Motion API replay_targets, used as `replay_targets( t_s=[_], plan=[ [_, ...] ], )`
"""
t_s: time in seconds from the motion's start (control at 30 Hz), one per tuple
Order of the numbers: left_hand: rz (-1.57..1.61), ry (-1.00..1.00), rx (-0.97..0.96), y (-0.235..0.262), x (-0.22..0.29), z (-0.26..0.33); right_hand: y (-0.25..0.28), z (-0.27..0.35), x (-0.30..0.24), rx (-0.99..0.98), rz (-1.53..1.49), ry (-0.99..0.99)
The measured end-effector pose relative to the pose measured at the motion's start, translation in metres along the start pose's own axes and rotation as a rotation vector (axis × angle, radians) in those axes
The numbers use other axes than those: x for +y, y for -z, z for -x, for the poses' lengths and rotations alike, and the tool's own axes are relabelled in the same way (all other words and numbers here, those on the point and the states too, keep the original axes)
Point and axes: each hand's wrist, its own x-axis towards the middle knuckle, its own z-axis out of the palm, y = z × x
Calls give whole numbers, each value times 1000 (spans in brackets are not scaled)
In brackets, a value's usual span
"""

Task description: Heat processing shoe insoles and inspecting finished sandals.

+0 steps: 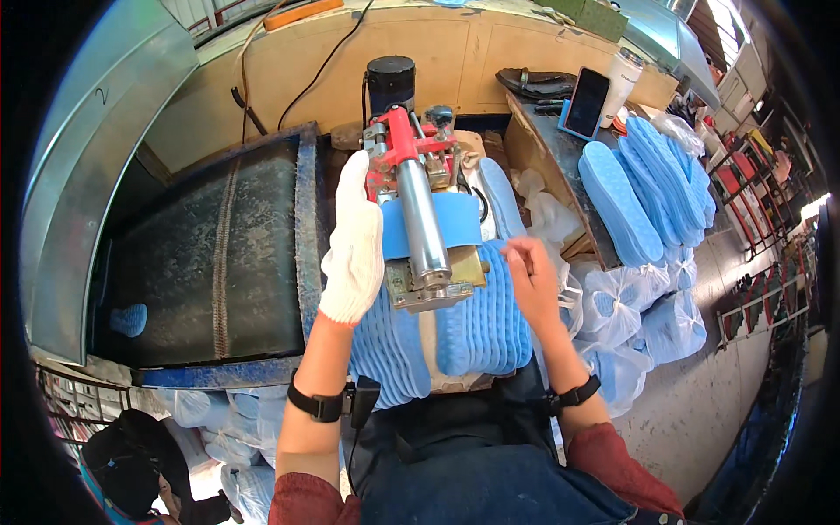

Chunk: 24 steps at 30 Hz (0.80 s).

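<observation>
While the belt (271,245) takes up the far left with one lone sole (129,320) on it, the left hand (353,254), in a white glove, is up flat along the machine (402,140), fingers straight and together; can't tell if it's touching. The roller (424,227) has its long axis running toward the person, a blue band (459,219) crossing behind it. Below sit the left row (385,346) and right row (481,328) of soles, long axes pointing roughly at the person too. Right hand (532,276) is bare, fingers loosely curled; can't tell if it's pinching anything. It's the nearer hand to the right row, which lies just to its lower left. Tight on the roller side tbh, more room toward the bench (560,166), though plastic (547,210) bulges along its edge.
</observation>
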Motion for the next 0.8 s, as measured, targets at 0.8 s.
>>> replay_targets(
  t_s=[0.8],
  plan=[
    [608,889,-79,98,21,127,-69,48,100,-438,527,97]
  ],
)
